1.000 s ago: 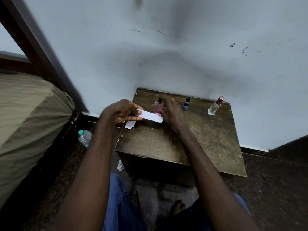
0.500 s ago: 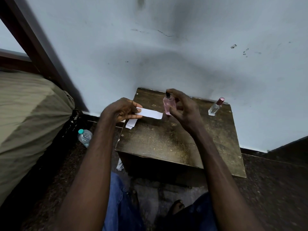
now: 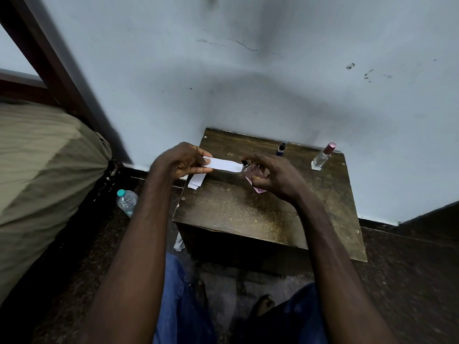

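Head | left hand (image 3: 182,161) pinches flat white paper strip (image 3: 224,165) | right hand (image 3: 275,176) grips tilted pink glass bottle (image 3: 253,181)

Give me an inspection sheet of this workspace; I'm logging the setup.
Surface: worn wooden box top, against the wall.
Job's things: pink perfume bottle tilted, nozzle toward the white paper strip.
Clutter: spare strips, blue bottle, clear bottle on the box.
Grippers: left hand pinches the strip; right hand grips the pink bottle.
Cables: nothing seen.
Surroundings: water bottle on the floor; bedding at left.
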